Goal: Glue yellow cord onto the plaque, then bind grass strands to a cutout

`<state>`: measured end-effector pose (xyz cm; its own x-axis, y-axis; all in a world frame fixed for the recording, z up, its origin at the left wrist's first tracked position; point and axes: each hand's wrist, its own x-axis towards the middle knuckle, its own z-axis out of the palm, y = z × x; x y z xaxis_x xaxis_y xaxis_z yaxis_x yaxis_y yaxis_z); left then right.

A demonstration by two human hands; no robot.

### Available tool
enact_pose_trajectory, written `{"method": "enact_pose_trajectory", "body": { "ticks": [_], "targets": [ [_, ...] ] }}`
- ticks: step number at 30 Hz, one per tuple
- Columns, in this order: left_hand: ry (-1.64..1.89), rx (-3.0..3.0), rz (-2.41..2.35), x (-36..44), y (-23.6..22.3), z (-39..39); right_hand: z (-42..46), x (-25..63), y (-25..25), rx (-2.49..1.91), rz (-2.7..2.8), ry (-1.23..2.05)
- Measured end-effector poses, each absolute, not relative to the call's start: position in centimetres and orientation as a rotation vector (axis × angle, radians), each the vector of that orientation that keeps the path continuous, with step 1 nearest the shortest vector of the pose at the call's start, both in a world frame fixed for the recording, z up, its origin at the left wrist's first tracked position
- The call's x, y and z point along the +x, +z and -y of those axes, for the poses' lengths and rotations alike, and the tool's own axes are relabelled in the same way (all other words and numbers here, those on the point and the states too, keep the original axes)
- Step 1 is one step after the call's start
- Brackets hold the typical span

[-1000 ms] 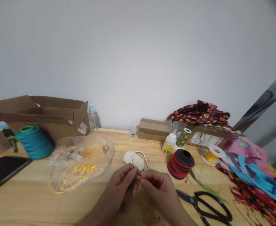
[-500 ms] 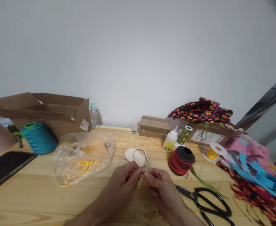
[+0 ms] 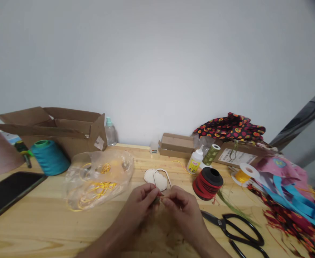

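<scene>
My left hand [image 3: 141,202] and my right hand [image 3: 183,209] meet low in the middle of the view, both pinched. Between their fingertips is a short bit of red cord [image 3: 160,195]; its ends are mostly hidden by my fingers. Something small and dark shows under the left fingertips, too blurred to name. Just beyond my hands lies a pale, flat cut-out piece with a scalloped edge [image 3: 149,176], with a thin pale frame partly over it. To the right of my right hand are a spool of red and black cord [image 3: 208,183] and black-handled scissors [image 3: 222,223].
A glue bottle [image 3: 194,162] and an olive thread spool [image 3: 211,154] stand behind the red spool. A plastic bag with yellow cord [image 3: 101,186], a teal thread cone [image 3: 50,157], a phone [image 3: 9,191] and an open cardboard box [image 3: 63,138] are leftward. Fabric scraps [image 3: 291,208] lie right.
My right hand has shifted slightly, its fingertips still meeting the left ones at the red cord. The table items sit slightly further right in view, mainly on the left side.
</scene>
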<state>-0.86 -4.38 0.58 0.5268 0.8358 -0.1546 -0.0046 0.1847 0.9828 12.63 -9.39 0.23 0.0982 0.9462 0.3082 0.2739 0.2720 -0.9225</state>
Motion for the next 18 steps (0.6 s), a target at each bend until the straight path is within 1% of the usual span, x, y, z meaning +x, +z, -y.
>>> {"method": "enact_pose_trajectory", "body": {
  "ticks": [3, 5, 13, 18],
  "targets": [
    [0.715, 0.936, -0.712, -0.9, 0.6, 4.4, 9.1, 13.1, 0.3, -1.264, 1.442, 0.680],
    [0.734, 0.834, -0.672, -1.0, 0.6, 4.4, 9.0, 13.5, 0.5, -1.289, 1.473, 0.597],
    [0.839, 1.142, -0.792, -1.5, 1.5, 3.6, 9.0, 14.0, 0.8, -1.266, 1.589, 0.406],
    [0.869, 1.096, -0.730, -1.4, 1.7, 3.9, 9.1, 14.0, 0.8, -1.272, 1.644, 0.341]
  ]
}}
